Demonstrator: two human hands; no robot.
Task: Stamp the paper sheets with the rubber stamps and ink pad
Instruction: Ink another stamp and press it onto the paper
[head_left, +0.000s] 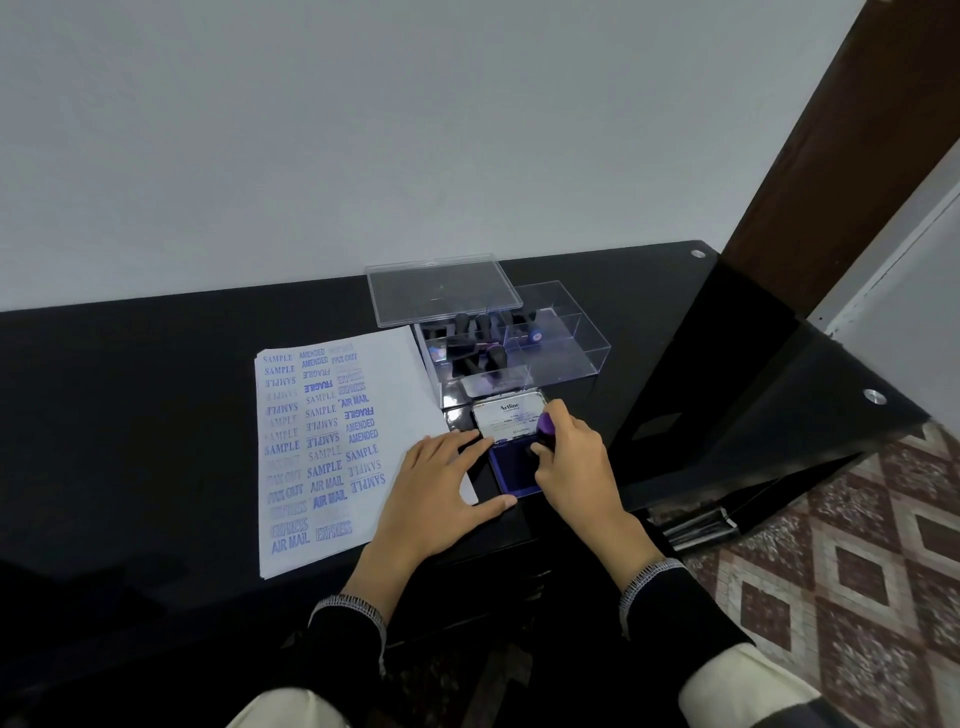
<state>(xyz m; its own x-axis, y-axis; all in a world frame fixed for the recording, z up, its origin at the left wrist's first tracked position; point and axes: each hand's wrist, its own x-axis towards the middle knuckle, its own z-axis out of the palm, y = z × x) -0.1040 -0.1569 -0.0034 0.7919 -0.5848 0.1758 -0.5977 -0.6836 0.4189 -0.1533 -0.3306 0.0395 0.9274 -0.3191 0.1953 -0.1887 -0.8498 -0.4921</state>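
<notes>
A white paper sheet (332, 441) lies on the black table (130, 415), covered with several blue imprints such as SAMPLE, FRAGILE and AIR MAIL. To its right sits the ink pad (506, 470), its lid (509, 418) folded back and the blue pad exposed. My right hand (576, 467) grips a rubber stamp (545, 428) with a purple top, holding it down on the pad. My left hand (441, 478) lies flat with straight fingers on the sheet's right edge, fingertips touching the ink pad.
A clear plastic box (566, 345) behind the ink pad holds several black-handled stamps (475, 348); its clear lid (441, 288) leans beside it. The table's right edge drops to a patterned floor (857, 545). A dark wooden post (831, 130) stands at the right.
</notes>
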